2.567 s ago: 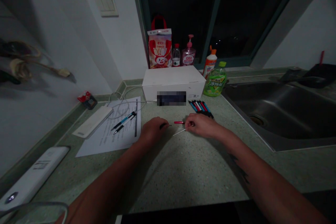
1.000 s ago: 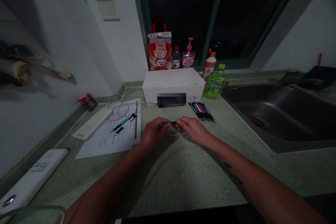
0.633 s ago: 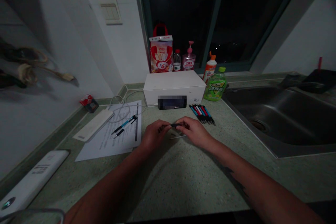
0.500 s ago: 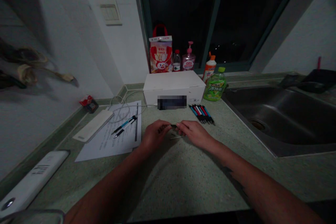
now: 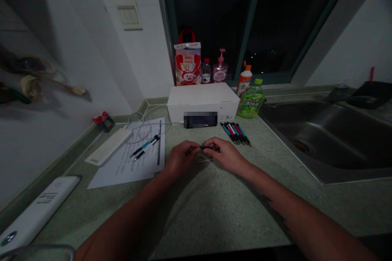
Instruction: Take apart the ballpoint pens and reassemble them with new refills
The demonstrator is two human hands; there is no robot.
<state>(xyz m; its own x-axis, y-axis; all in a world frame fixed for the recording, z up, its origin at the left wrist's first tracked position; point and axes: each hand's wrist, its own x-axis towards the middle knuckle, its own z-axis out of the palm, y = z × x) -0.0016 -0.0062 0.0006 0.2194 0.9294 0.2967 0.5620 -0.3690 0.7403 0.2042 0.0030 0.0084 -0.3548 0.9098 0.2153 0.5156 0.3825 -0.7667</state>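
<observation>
Over the counter, my left hand (image 5: 183, 155) is closed in a pinch on one end of a slim dark pen part (image 5: 206, 147). The fingers of my right hand (image 5: 225, 153) are closed around its other end. Fingers cover much of the piece, so its full shape is hidden. Just below the hands, a thin pale stick (image 5: 206, 160), like a pen refill, lies on the counter. A row of pens (image 5: 235, 133) in blue, red, white and black lies beyond my right hand. To the left, a blue pen (image 5: 145, 145) and a short black pen part (image 5: 139, 155) rest on printed paper (image 5: 122, 173).
Behind the hands stands a white box (image 5: 202, 96) with a dark, blurred-out device (image 5: 200, 120) leaning on it. A green detergent bottle (image 5: 251, 100) is beside the box. At right is a steel sink (image 5: 330, 138); at left, a white power strip (image 5: 43, 208).
My right hand's fingers have shifted and curled, so more of the dark pen part shows between the hands. My left hand has stayed nearly still.
</observation>
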